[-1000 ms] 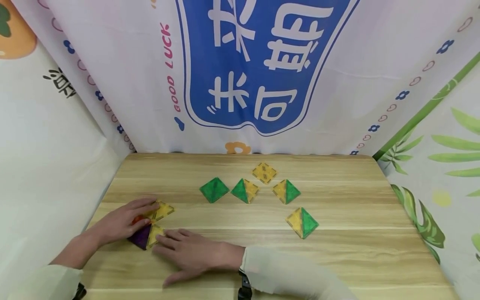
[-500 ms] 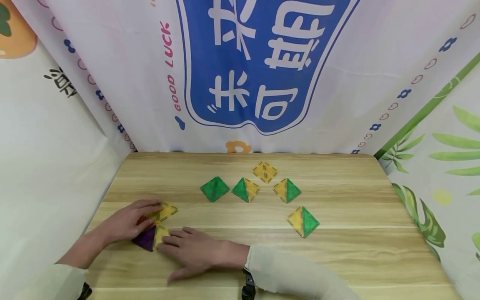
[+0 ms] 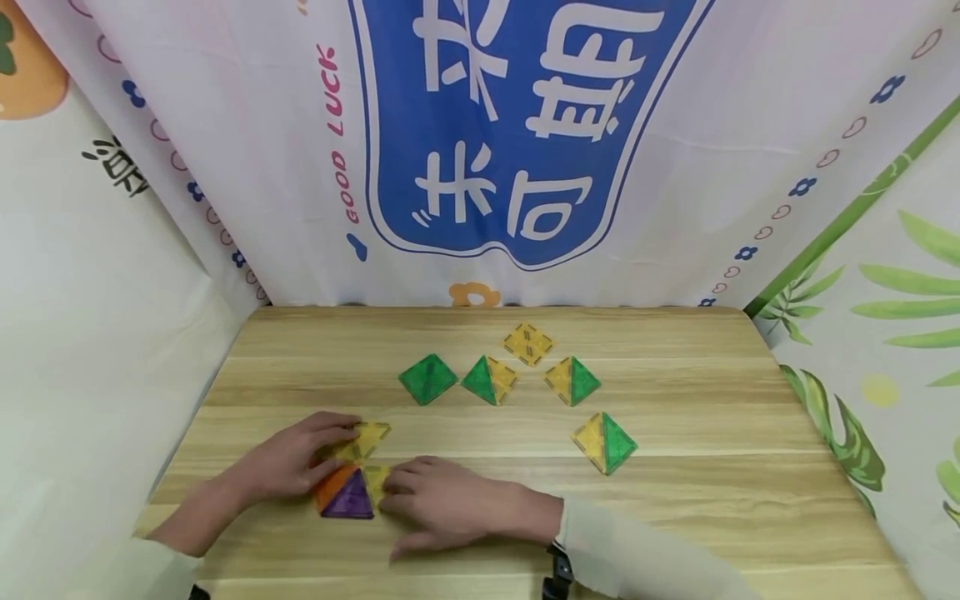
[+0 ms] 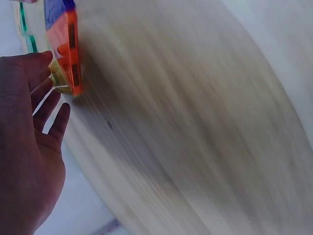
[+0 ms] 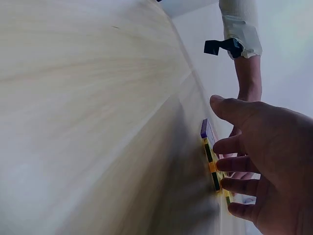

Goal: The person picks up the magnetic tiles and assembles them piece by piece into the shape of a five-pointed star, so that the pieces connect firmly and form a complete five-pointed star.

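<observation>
Flat on the wooden table lies a cluster of translucent triangular magnetic tiles: a purple tile (image 3: 349,500), an orange tile (image 4: 71,54), and yellow tiles at the upper (image 3: 372,438) and right (image 3: 374,478) sides. My left hand (image 3: 302,460) rests on the cluster's left side, with its fingers over the upper yellow tile and its thumb at the orange one, partly hiding both. My right hand (image 3: 448,504) touches the cluster's right edge with its fingertips. In the right wrist view, its extended fingers (image 5: 239,164) lie against the yellow edge, thumb held apart.
Farther back lie several tile diamonds: a green diamond (image 3: 428,379), a yellow diamond (image 3: 528,344), and two-coloured diamonds in green and yellow (image 3: 490,381), (image 3: 572,382). Another green and yellow diamond (image 3: 604,443) lies right. A printed curtain (image 3: 300,208) borders the table's (image 3: 675,358) back edge.
Both hands have moved to the right, and the tile cluster has slid right between them, turning slightly so the purple tile's base faces the front. The diamonds farther back stay put.
</observation>
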Motion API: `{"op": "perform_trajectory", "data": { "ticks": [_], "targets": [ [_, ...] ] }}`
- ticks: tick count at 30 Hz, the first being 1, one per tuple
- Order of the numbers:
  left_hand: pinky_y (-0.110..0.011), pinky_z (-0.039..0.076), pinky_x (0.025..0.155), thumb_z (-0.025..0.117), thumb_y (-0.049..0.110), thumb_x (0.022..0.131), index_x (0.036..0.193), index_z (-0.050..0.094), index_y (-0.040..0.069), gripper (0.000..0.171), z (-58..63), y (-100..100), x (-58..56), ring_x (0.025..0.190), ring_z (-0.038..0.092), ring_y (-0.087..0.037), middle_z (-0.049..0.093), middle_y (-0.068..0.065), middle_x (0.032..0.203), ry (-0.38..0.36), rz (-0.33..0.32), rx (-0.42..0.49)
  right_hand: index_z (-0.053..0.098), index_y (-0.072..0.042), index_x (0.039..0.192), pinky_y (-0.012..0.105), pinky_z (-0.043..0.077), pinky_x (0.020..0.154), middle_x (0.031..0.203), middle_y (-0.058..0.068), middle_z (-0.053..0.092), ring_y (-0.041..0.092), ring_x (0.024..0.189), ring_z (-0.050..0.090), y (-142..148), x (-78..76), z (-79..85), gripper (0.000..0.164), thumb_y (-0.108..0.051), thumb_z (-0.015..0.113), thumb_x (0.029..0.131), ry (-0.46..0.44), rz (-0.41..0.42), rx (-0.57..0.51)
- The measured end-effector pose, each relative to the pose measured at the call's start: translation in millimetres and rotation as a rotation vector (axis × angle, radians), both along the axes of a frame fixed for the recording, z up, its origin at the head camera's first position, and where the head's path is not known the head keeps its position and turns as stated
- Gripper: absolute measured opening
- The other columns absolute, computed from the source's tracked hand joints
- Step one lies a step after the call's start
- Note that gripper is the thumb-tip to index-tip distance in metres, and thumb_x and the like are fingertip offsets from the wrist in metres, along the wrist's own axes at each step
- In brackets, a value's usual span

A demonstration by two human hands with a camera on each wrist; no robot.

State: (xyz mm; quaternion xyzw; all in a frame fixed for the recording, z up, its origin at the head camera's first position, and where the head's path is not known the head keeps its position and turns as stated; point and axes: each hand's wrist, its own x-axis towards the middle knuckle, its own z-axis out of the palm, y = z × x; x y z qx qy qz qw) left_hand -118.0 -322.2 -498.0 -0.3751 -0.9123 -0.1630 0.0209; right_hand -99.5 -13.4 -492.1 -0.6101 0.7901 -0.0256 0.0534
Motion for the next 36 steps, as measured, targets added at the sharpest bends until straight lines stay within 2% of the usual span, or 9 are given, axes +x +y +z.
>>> {"op": "perform_trajectory", "data": {
  "ticks": [9, 15, 20, 28, 36],
  "targets": [
    [-0.054, 0.056, 0.100, 0.081, 0.017, 0.094, 0.130, 0.074, 0.006, 0.038, -0.8, 44.0, -3.1, 0.126, 0.061, -0.033, 0.065, -0.015, 0.138, -0.071, -0.107, 0.028, 0.068, -0.022, 0.142, 0.036, 0.040, 0.121, 0.147, 0.002, 0.060, 0.018, 0.141, 0.052, 55.1, 2.1, -2.8, 0.058, -0.064, 0.048, 0.107, 0.033, -0.039, -0.078],
    [-0.051, 0.056, 0.100, 0.079, 0.023, 0.097, 0.133, 0.072, 0.006, 0.041, -4.0, 73.2, -5.6, 0.127, 0.060, -0.033, 0.063, -0.016, 0.139, -0.110, -0.146, 0.024, 0.068, -0.021, 0.141, 0.040, 0.041, 0.121, 0.148, 0.002, 0.060, 0.021, 0.143, 0.051, 94.8, -0.3, -5.9, 0.058, -0.064, 0.048, 0.106, 0.013, -0.118, -0.072],
    [-0.048, 0.056, 0.099, 0.078, 0.024, 0.098, 0.135, 0.071, 0.004, 0.043, -1.1, 94.9, -6.5, 0.123, 0.059, -0.030, 0.061, -0.017, 0.136, -0.158, -0.175, 0.036, 0.064, -0.019, 0.145, 0.044, 0.040, 0.122, 0.153, 0.003, 0.058, 0.024, 0.145, 0.050, 128.5, -4.4, -5.3, 0.059, -0.061, 0.052, 0.106, -0.023, -0.210, -0.047],
    [-0.042, 0.056, 0.096, 0.076, 0.022, 0.099, 0.139, 0.068, 0.004, 0.044, 2.6, 127.0, -8.3, 0.118, 0.058, -0.023, 0.059, -0.016, 0.133, -0.210, -0.192, 0.031, 0.057, -0.018, 0.153, 0.049, 0.040, 0.121, 0.162, 0.003, 0.048, 0.025, 0.148, 0.046, 167.0, -11.9, -3.1, 0.058, -0.055, 0.055, 0.107, -0.141, -0.366, -0.029],
    [-0.033, 0.055, 0.091, 0.075, 0.024, 0.101, 0.138, 0.069, 0.008, 0.040, 2.8, 147.8, -9.3, 0.110, 0.055, -0.015, 0.059, -0.009, 0.128, -0.218, -0.184, 0.022, 0.061, -0.015, 0.148, 0.047, 0.046, 0.117, 0.160, 0.005, 0.051, 0.025, 0.144, 0.052, 184.1, -15.9, -5.3, 0.057, -0.053, 0.059, 0.106, -0.119, -0.426, -0.055]
  ]
}}
